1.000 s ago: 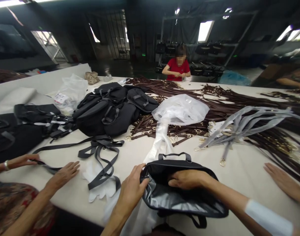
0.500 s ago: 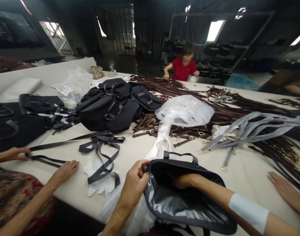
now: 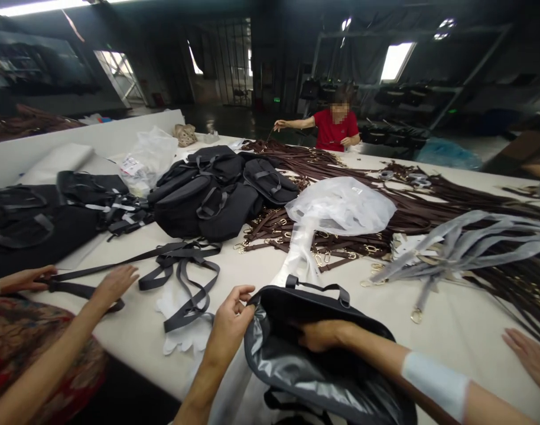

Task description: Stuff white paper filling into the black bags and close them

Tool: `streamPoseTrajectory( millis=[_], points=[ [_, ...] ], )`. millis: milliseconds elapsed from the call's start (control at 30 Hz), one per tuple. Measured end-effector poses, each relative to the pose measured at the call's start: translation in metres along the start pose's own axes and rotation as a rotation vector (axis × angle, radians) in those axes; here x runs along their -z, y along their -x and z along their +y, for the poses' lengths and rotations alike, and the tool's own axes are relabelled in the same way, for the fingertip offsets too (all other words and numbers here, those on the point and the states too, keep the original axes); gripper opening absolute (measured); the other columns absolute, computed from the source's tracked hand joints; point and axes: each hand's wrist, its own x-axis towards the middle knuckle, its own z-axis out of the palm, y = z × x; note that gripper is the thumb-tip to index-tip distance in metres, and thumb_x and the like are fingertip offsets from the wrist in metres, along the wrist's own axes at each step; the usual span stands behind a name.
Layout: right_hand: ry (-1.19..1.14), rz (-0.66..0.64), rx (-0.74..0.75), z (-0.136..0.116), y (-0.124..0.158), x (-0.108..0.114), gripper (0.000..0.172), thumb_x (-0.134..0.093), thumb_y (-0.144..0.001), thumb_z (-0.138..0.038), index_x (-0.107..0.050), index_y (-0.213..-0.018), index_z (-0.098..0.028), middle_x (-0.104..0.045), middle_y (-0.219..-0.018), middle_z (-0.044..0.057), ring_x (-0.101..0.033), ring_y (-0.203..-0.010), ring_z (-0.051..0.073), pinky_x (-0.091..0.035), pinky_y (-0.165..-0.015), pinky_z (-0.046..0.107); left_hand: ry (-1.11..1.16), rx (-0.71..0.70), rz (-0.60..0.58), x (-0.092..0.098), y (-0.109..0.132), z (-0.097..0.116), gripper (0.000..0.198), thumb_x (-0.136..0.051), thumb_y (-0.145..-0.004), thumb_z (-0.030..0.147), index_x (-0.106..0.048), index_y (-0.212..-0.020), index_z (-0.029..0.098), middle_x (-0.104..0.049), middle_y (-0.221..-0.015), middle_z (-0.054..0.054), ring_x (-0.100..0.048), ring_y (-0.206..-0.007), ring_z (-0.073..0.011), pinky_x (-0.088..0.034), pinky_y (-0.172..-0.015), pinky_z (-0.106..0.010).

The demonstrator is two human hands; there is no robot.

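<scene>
A black bag point(image 3: 296, 366) with a shiny grey lining lies open at the near table edge, its handle point(image 3: 316, 287) at the far side. My left hand point(image 3: 228, 321) pinches the bag's left rim, fingers closed. My right hand point(image 3: 318, 334) reaches inside the bag's mouth; its fingers are hidden in the dark interior. A white band point(image 3: 433, 386) wraps my right forearm.
To my left, a co-worker's hands point(image 3: 113, 283) rest on grey straps point(image 3: 185, 277). Another person's hand point(image 3: 531, 357) lies at the right. Black backpacks point(image 3: 212, 192), a clear plastic bag point(image 3: 341, 206), brown straps point(image 3: 407, 195) and grey straps point(image 3: 465, 242) cover the table. A person in red point(image 3: 336, 127) works at the far side.
My right hand has gone deeper into the bag. My left hand shifted from a flat hold to a pinch on the rim. The co-worker's nearer hand moved onto the straps.
</scene>
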Motion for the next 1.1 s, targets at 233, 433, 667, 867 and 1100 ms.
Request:
streamPoseTrajectory(
  millis=[233, 433, 667, 867, 1100],
  points=[
    [0.055, 0.238, -0.127, 0.006, 0.116, 0.044, 0.037, -0.051, -0.091, -0.05, -0.067, -0.119, -0.031, -0.069, -0.121, 0.005, -0.064, -0.111, 0.028, -0.051, -0.097, 0.038, -0.072, -0.005, 0.049, 0.002, -0.006, -0.006, 0.039, -0.054, -0.078, 0.036, -0.061, -0.112, 0.017, -0.063, -0.097, -0.004, -0.054, -0.062, -0.0139, -0.046, -0.065, -0.029],
    [0.032, 0.463, -0.32, 0.095, 0.123, 0.001, 0.055, -0.056, -0.083, -0.056, -0.056, -0.13, -0.028, -0.066, -0.128, 0.008, -0.062, -0.115, 0.033, -0.053, -0.095, 0.045, -0.157, -0.077, 0.061, -0.004, -0.004, 0.001, 0.027, -0.054, -0.08, 0.033, -0.067, -0.099, 0.02, -0.068, -0.089, -0.003, -0.06, -0.07, -0.018, -0.047, -0.071, -0.031],
    [-0.405, 0.522, -0.334, 0.064, 0.115, 0.02, 0.041, -0.049, -0.087, -0.06, -0.064, -0.09, -0.022, -0.074, -0.094, 0.005, -0.067, -0.09, 0.028, -0.054, -0.079, 0.036, 0.3, -0.002, -0.016, 0.008, -0.012, 0.014, 0.035, -0.069, -0.076, 0.04, -0.067, -0.101, 0.015, -0.071, -0.091, -0.006, -0.065, -0.078, -0.0181, -0.051, -0.07, -0.027],
    [-0.972, 0.637, -0.368, 0.015, 0.119, 0.068, 0.042, -0.068, -0.079, -0.061, -0.057, -0.078, -0.02, -0.063, -0.065, 0.001, -0.062, -0.061, 0.018, -0.051, -0.054, 0.025, 0.514, -0.163, 0.177, 0.033, -0.025, 0.027, 0.048, -0.068, -0.083, 0.05, -0.061, -0.117, 0.016, -0.063, -0.118, -0.011, -0.066, -0.096, -0.0202, -0.057, -0.078, -0.03],
    [-1.086, 0.784, -0.171, -0.009, 0.074, 0.08, 0.038, -0.073, -0.078, -0.053, -0.054, -0.079, -0.02, -0.056, -0.059, -0.004, -0.049, -0.046, 0.01, -0.042, -0.042, 0.02, 0.122, -0.126, 0.24, 0.049, -0.006, -0.032, 0.042, -0.056, -0.087, 0.051, -0.064, -0.109, 0.016, -0.069, -0.104, -0.01, -0.069, -0.091, -0.0247, -0.059, -0.078, -0.038]
  ],
)
